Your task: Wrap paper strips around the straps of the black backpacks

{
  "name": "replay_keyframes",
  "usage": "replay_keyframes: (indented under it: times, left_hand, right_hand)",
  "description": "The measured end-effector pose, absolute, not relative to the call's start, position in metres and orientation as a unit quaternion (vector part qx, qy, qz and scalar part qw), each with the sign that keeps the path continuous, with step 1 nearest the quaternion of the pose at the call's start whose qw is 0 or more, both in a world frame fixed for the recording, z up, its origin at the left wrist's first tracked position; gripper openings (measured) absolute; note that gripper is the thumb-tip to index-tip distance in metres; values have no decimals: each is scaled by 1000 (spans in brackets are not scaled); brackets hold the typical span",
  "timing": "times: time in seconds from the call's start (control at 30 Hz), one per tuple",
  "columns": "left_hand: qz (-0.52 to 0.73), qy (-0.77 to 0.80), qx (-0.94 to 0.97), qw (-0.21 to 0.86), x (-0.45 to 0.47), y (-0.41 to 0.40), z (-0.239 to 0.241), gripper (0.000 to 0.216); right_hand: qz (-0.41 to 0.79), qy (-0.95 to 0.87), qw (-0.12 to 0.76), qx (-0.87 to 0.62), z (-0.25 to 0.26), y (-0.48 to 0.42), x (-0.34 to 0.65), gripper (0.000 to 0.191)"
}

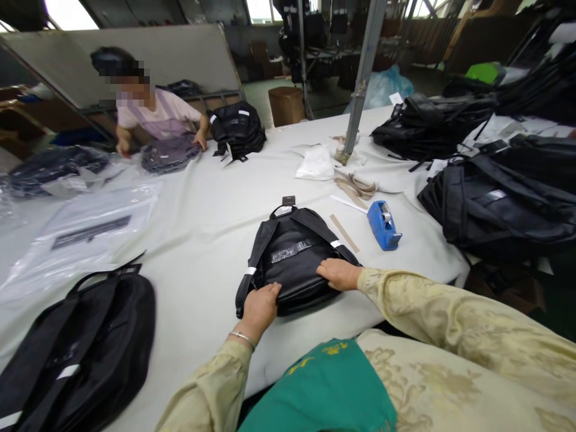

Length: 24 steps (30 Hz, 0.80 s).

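Observation:
A black backpack (292,255) lies back-side up on the white table (202,222), straps showing, a strip of clear tape across its middle. My left hand (258,306) grips its near left corner with the fingers curled over the edge. My right hand (338,273) lies flat on its near right side, fingers together and stretched out. A small black tag (288,201) sits at the top handle.
A blue tape dispenser (382,225) and paper strips (344,233) lie right of the backpack. Another black backpack (76,354) is at near left, clear plastic bags (85,231) beyond it. Piled black backpacks (499,204) fill the right. A person (153,117) works at the far left.

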<state>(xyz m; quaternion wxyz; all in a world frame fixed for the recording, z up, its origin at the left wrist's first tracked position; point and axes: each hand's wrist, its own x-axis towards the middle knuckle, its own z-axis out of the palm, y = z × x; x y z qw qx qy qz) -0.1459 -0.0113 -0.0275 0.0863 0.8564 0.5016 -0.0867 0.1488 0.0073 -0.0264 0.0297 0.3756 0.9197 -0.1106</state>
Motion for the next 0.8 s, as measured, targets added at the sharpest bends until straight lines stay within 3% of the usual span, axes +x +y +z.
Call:
replay_keyframes:
  times: [0.1,0.23,0.37,0.5,0.67,0.8]
  left_hand:
    - [-108,507,850,91,-139,-9,-7,48]
    - [-60,497,862,80,-104,-14,-4,64]
    - [-82,528,840,95,-74,-11,-22,30]
    - [-88,537,834,92,-69,-3,-32,23]
    - [-88,520,845,90,-73,-3,-32,23]
    - [-71,503,858,84,-80,-10,-40,34]
  right_hand:
    - [-131,909,-7,396,-23,13,148,34]
    - [-148,903,-14,403,-27,18,141,36]
    - [-159,910,3,384,-27,23,147,42]
    - [-160,931,49,325,-26,30,170,60]
    - [-87,921,83,371,-28,24,175,43]
    - [-1,929,28,370,-25,18,168,22]
